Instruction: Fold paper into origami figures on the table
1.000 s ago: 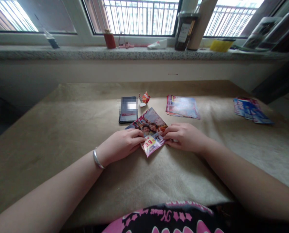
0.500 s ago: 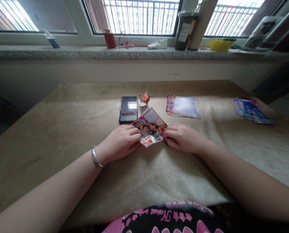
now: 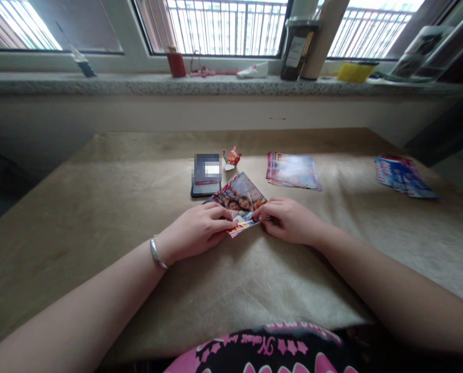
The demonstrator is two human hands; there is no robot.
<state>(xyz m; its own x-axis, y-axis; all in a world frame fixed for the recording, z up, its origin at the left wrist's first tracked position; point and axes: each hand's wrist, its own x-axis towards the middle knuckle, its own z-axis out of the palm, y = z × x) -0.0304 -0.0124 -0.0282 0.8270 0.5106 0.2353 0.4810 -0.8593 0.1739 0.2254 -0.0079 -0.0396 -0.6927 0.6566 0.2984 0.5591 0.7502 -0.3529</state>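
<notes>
A glossy colourful paper sheet with printed faces lies as a diamond on the tan table cover. Its near corner is folded up over the sheet. My left hand, a silver bangle on its wrist, pinches the fold from the left with fingers closed. From the right, my right hand pinches the same fold, fingers curled. The folded tip shows between the two hands.
A dark phone lies just beyond the sheet, with a small folded paper piece beside it. Two stacks of similar printed sheets lie to the right. The windowsill holds a red cup, a dark jar and a yellow tub.
The sheet's near corner has been folded farther up and away from me; less of it shows below my fingers. Both hands have closed in toward each other on the fold.
</notes>
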